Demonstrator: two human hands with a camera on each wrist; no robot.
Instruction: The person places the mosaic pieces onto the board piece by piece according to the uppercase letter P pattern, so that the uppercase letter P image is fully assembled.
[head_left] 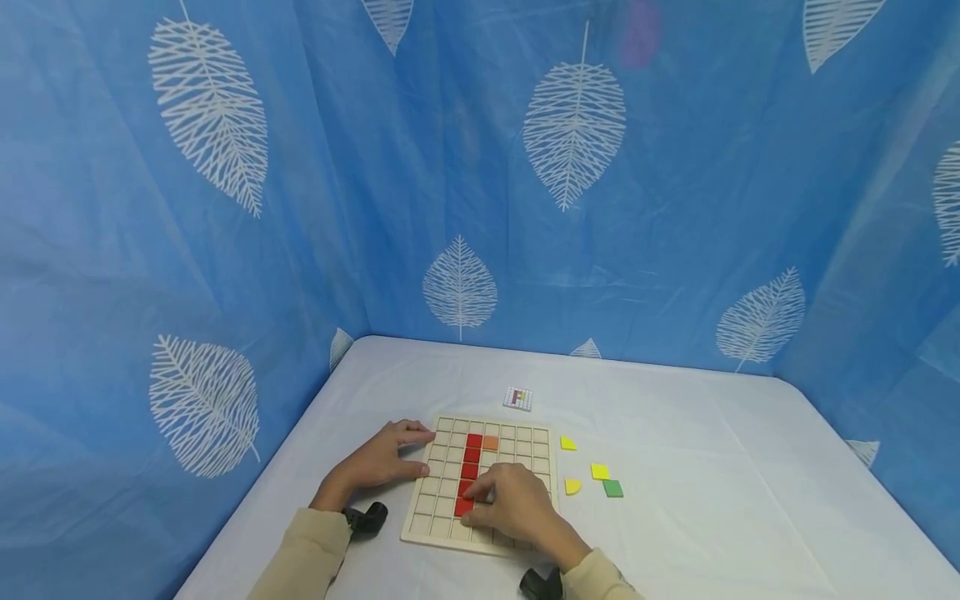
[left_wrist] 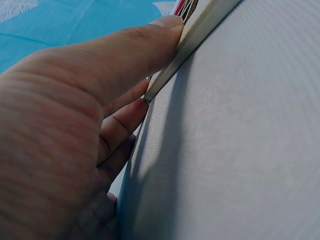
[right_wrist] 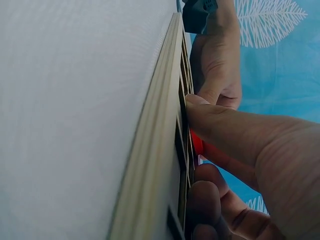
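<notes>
A wooden grid board [head_left: 442, 537] lies on the white table, with a column of red square tiles [head_left: 469, 470] and one orange tile [head_left: 490, 442] beside the column's top. My right hand [head_left: 513, 500] is over the lower middle of the board. Its thumb and index finger pinch the lowest red tile [head_left: 463, 507], which sits in the grid; in the right wrist view a bit of red [right_wrist: 196, 143] shows between them. At the board's left edge, my left hand [head_left: 386, 457] touches the rim with thumb and fingers spread. The left wrist view shows that thumb [left_wrist: 165, 30] against the board's side.
Right of the board lie a yellow quarter-round tile [head_left: 567, 443], another yellow rounded tile [head_left: 572, 486], a yellow square [head_left: 599, 472] and a green square [head_left: 612, 488]. A small pattern card [head_left: 518, 398] lies beyond the board. Blue leaf-print cloth [head_left: 570, 275] hangs around the table.
</notes>
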